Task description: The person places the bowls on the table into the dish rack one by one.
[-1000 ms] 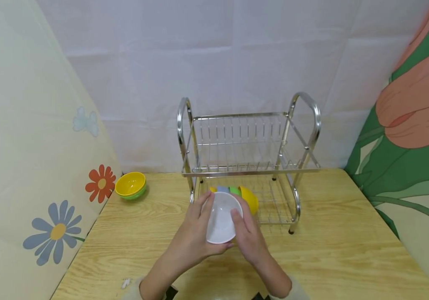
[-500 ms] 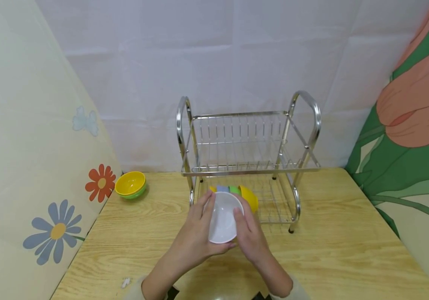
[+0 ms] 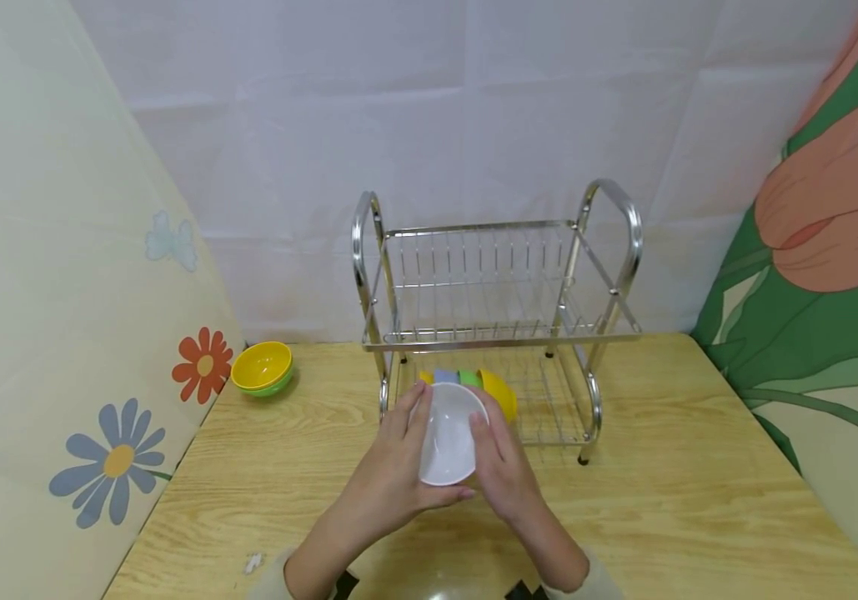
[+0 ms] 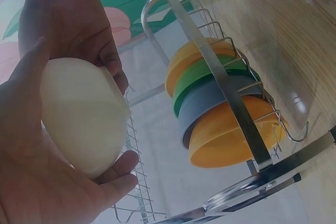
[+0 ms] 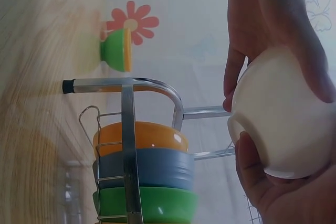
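Holding white bowl [image 3: 446, 440] | hands [image 3: 393, 471] | head view: coloured bowls [image 3: 499, 397] partly hidden

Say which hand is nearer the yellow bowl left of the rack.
Left. The left hand, right of the yellow bowl and nearer the head camera, grips the white bowl from the left; the right hand is farther right, across that bowl.

Plenty of room from above between the dish rack's [image 3: 466, 345] arched handles [image 3: 634, 242], but its upper shelf [image 3: 484, 284] roofs the bowls [image 3: 500, 395] below; left hand [image 3: 398, 458], white bowl [image 3: 445, 442] and right hand [image 3: 505, 471] crowd the front; open tabletop [image 3: 706, 467] runs right.
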Action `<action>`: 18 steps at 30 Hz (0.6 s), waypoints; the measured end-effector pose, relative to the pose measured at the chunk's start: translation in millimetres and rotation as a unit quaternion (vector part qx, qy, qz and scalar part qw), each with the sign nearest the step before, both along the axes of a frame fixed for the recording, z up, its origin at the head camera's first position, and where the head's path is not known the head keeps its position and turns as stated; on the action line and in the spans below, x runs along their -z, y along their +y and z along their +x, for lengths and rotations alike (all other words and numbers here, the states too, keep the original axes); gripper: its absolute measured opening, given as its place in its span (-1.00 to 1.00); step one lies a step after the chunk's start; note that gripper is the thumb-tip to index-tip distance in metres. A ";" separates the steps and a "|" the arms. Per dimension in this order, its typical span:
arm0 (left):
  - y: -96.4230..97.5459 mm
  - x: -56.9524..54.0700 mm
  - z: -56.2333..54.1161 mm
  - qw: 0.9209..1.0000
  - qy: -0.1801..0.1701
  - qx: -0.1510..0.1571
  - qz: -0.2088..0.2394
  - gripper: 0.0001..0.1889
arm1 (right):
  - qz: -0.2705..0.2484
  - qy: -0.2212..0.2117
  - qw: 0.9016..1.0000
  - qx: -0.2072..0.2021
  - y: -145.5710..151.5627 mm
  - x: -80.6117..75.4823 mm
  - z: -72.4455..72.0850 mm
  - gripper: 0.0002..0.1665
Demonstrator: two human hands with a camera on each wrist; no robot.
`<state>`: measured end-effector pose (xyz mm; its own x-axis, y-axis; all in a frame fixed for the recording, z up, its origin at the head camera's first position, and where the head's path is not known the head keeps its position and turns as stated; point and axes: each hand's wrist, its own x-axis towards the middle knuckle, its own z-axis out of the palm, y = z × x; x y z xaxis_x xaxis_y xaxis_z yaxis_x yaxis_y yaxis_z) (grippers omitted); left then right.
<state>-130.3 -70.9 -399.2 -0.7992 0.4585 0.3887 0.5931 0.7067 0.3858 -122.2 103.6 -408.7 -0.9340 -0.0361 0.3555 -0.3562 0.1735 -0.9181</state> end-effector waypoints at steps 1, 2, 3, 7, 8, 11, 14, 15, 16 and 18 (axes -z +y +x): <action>0.0 -0.1 0.1 1.000 -0.001 0.001 0.001 0.35 | 0.002 -0.001 1.000 0.002 0.3 -0.4 0.2 -0.52; 0.1 -0.3 0.3 1.000 -0.002 0.002 0.004 0.35 | 0.005 -0.002 1.000 0.004 0.7 -0.9 0.2 -0.52; -0.1 -0.7 0.7 1.000 -0.005 0.003 0.005 0.35 | 0.008 -0.003 1.000 0.006 1.1 -1.6 0.3 -0.52; -1.8 -3.5 2.0 1.000 -0.021 0.004 0.003 0.37 | 0.013 -0.008 1.000 0.005 2.5 -5.0 1.2 -0.53; -2.4 -4.4 2.5 1.000 -0.027 0.005 0.004 0.38 | 0.013 -0.008 1.000 0.003 2.8 -5.9 1.3 -0.53; -4.3 -6.9 2.6 0.999 -0.031 0.007 0.006 0.39 | 0.011 -0.009 1.000 -0.003 3.5 -8.2 1.2 -0.52; -6.6 -9.1 1.9 1.000 -0.025 0.011 0.009 0.40 | 0.013 -0.009 1.000 -0.005 5.4 -9.5 0.5 -0.52; -7.7 -9.8 1.6 1.000 -0.021 0.011 0.009 0.39 | 0.015 -0.011 1.000 -0.004 6.2 -10.0 0.4 -0.52; -9.0 -10.5 1.4 1.000 -0.019 0.011 0.008 0.39 | 0.017 -0.012 1.000 -0.002 7.2 -10.4 0.4 -0.52; -12.0 -12.1 1.3 1.000 -0.018 0.012 0.009 0.39 | 0.026 -0.015 1.000 0.005 9.3 -11.1 0.4 -0.51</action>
<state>-129.0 -82.9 -387.1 -0.8016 0.4704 0.3690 0.5952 0.6856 0.4191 -121.9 112.8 -397.6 -0.9448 -0.0442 0.3248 -0.3261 0.2253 -0.9181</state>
